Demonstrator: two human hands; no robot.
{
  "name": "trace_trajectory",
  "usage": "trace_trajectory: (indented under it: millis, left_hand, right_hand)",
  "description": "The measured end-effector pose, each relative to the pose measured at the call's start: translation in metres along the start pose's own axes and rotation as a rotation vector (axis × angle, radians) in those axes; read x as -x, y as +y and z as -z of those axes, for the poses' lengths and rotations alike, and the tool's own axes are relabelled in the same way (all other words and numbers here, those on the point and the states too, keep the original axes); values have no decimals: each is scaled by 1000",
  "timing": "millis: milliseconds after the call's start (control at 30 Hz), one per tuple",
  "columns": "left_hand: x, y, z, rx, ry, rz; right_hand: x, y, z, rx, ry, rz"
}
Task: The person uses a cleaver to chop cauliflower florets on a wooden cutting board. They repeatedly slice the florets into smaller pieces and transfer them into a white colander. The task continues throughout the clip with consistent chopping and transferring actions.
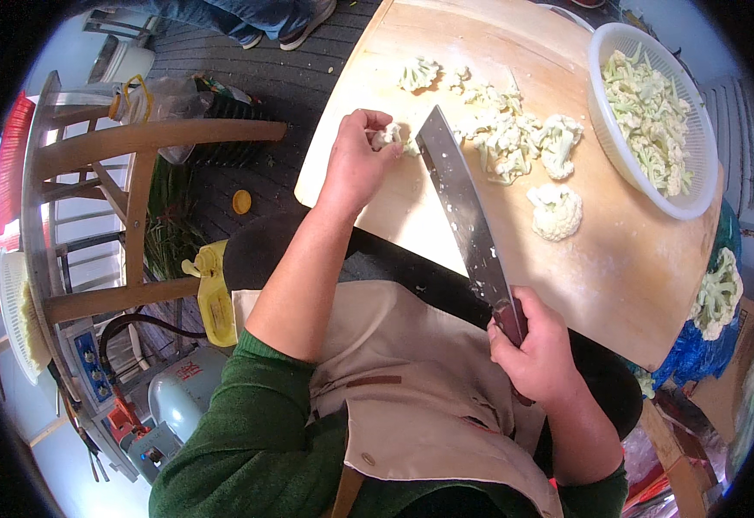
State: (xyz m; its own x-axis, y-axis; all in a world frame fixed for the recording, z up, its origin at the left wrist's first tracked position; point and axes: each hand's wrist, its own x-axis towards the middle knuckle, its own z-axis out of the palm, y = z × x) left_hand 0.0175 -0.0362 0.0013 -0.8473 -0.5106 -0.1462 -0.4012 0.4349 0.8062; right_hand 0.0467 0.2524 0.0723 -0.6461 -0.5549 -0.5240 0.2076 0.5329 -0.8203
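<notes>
My left hand [359,162] grips a small cauliflower floret [387,136] near the left side of a pale wooden board [610,285]. In my right hand [536,353] is the dark handle of a broad kitchen knife [464,201]. Its blade points away from me, tip close to the floret, with white crumbs stuck to the steel. Beyond and right of the blade lie cut florets [503,139] in a loose spread. A larger cauliflower piece [557,212] rests nearer me, and another floret [418,73] lies at the far left.
A white plastic colander [652,123] of cut cauliflower stands at the board's right. More cauliflower [719,294] sits on blue plastic beside it. To my left are a wooden frame [157,139], a yellow jug [214,294] and a gas cylinder [179,388]. A person's legs [267,19] show beyond.
</notes>
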Motion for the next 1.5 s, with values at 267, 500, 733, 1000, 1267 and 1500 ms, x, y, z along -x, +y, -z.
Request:
trace_trajectory:
  millis: [267, 500, 733, 1000, 1267, 1500]
  left_hand:
    - [2, -11, 2, -161, 11, -174]
    - [3, -11, 6, 72, 82, 136]
    - [5, -10, 1, 43, -10, 158]
    - [6, -16, 5, -16, -45, 126]
    - [4, -19, 2, 36, 52, 149]
    - [2, -14, 4, -5, 66, 167]
  right_hand:
    - [2, -7, 1, 101, 19, 92]
    - [2, -6, -6, 183, -40, 180]
    - [-5, -8, -8, 271, -50, 193]
    - [-16, -5, -12, 226, -24, 183]
    - [-9, -8, -17, 229, 29, 256]
    - [-10, -8, -25, 442, 52, 407]
